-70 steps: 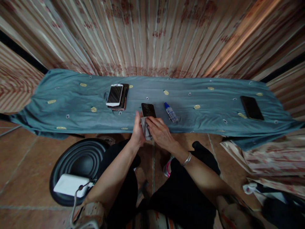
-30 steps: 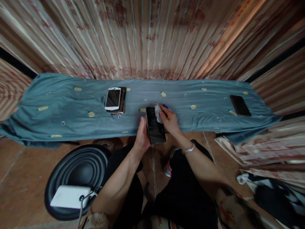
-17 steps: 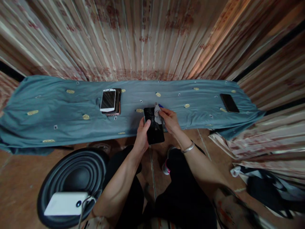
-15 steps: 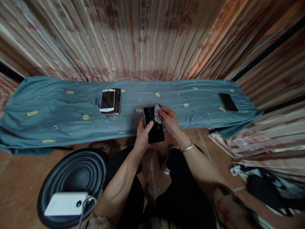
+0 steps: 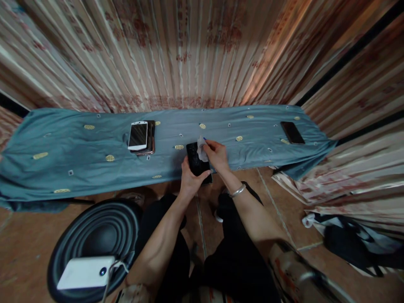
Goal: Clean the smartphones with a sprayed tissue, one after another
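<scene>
My left hand grips a black phone from below, screen up, over the front edge of the cloth-covered table. My right hand pinches a small white cloth and presses it on the phone's upper right part. A blue cap tip of a small bottle peeks out behind my right fingers; the rest of it is hidden.
A white phone lies on a stack of other phones left of centre. Another black phone lies at the table's right end. A black round stool with a white power bank stands at lower left. Striped curtains hang behind.
The black phone was lifted off the table into my left hand. My right hand moved the cloth from its lower end up to its top. The view drifted right.
</scene>
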{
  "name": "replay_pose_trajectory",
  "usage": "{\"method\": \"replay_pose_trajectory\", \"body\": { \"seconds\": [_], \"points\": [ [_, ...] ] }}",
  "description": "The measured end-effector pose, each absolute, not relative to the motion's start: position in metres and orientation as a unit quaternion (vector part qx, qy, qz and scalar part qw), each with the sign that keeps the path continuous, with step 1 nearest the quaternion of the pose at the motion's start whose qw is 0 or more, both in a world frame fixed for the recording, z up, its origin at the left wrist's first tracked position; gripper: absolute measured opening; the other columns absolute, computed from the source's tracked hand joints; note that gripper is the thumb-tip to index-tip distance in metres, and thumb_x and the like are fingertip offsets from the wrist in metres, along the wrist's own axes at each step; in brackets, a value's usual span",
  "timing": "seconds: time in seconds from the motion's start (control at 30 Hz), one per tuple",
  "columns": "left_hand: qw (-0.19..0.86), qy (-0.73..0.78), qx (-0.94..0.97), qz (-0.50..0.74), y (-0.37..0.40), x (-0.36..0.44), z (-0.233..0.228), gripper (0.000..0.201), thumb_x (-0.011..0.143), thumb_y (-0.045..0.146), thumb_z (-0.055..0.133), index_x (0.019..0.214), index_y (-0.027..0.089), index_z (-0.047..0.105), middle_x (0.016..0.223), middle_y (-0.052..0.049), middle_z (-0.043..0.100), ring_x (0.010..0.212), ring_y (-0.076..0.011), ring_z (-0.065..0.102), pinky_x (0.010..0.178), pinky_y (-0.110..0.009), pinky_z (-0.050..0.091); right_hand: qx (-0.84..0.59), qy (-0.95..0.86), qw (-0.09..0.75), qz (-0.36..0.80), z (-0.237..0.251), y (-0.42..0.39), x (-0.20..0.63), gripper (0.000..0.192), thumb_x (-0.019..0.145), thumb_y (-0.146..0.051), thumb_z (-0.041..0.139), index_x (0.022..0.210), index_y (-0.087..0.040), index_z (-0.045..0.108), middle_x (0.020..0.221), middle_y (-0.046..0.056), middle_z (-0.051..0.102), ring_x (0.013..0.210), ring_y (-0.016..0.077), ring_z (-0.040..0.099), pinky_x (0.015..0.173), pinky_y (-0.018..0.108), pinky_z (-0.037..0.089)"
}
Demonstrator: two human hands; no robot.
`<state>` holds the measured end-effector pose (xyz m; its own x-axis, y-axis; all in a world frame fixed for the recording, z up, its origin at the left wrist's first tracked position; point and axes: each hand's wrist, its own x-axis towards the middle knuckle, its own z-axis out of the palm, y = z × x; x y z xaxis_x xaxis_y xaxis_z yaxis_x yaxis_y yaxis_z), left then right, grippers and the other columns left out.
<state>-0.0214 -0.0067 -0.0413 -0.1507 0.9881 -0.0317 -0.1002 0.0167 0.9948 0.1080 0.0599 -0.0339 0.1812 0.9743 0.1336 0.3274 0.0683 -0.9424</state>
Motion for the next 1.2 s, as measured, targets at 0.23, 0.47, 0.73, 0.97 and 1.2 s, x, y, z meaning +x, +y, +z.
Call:
{"method": "replay_pose_trajectory", "body": {
  "seconds": [0.23,0.47,0.73,0.97,1.2],
  "points": [
    [0.422,0.56,0.491,0.518,0.005,-0.024,-0.053,0.103,0.045,0.029,0.09,0.137,0.012,0.045,0.14,-0.02,0.048,0.137,-0.0375,0.043,0.117,-0.049,0.03,-0.564,-0.58,0.514,0.283,-0.027,0.044,0.097,0.034,0.089,-0.044,0.055,0.106,-0.023,0.076,0.093,0.002,0.078,0.086,0.0229,0.07,0.08,0.034,0.055],
    [0.461,0.542,0.5,0.493,0.011,-0.029,-0.055,0.093,0.053,0.033,0.088,0.136,0.017,0.049,0.135,-0.016,0.058,0.13,-0.0343,0.052,0.113,-0.048,0.036,-0.505,-0.568,0.538,0.363,-0.043,0.034,0.092,0.044,0.094,-0.054,0.045,0.105,-0.022,0.074,0.1,0.005,0.076,0.1,0.0254,0.069,0.093,0.04,0.054],
    [0.604,0.455,0.462,0.463,0.002,-0.031,-0.029,0.081,0.056,0.034,0.088,0.129,0.017,0.058,0.126,-0.011,0.066,0.119,-0.0293,0.059,0.107,-0.042,0.041,-0.502,-0.555,0.533,0.396,-0.05,0.052,0.106,0.043,0.096,-0.049,0.042,0.114,-0.023,0.071,0.111,0.004,0.075,0.111,0.0234,0.067,0.103,0.043,0.05],
    [0.687,0.429,0.339,0.478,-0.001,-0.027,-0.018,0.064,0.056,0.029,0.088,0.116,0.019,0.069,0.121,-0.007,0.07,0.116,-0.0267,0.062,0.102,-0.038,0.046,-0.498,-0.601,0.538,0.318,-0.03,0.042,0.102,0.044,0.097,-0.046,0.046,0.131,-0.025,0.064,0.132,0.003,0.068,0.125,0.0224,0.061,0.11,0.04,0.045],
    [0.745,0.395,0.275,0.463,-0.005,-0.032,-0.013,0.061,0.059,0.033,0.086,0.116,0.02,0.07,0.113,-0.007,0.073,0.108,-0.0269,0.066,0.086,-0.037,0.056,-0.507,-0.643,0.511,0.261,-0.033,0.04,0.098,0.044,0.096,-0.032,0.042,0.137,-0.026,0.06,0.138,0.003,0.064,0.131,0.0201,0.057,0.115,0.041,0.042]
  ]
}}
